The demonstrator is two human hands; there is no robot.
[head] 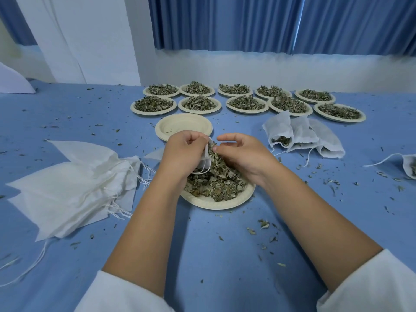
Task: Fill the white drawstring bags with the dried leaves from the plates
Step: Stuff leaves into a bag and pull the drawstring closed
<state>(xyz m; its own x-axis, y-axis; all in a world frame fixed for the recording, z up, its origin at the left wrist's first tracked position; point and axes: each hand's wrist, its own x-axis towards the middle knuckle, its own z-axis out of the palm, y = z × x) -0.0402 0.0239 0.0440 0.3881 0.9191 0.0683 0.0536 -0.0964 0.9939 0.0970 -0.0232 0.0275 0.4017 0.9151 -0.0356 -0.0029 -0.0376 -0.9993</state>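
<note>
Left hand (182,154) is gripping a white drawstring bag (206,159) by its mouth, fingers curled round the fabric, holding it open just above the near plate (216,206) — the cord loop is hanging down over the pile. Right hand (244,154) is sitting at the bag mouth, fingers curled on a clump of dried leaves (216,185), thumb sticking out over the top. Near plate is sitting on the desk (202,255) between both forearms, heaped with leaves. Empty plate (183,126) is lying just behind the hands. Ten full plates (247,112) are standing in two rows at the back. Filled bags (301,134) are lying to the right, a stack of empty bags (74,183) to the left — loose leaf bits are lying all over the blue desk
</note>
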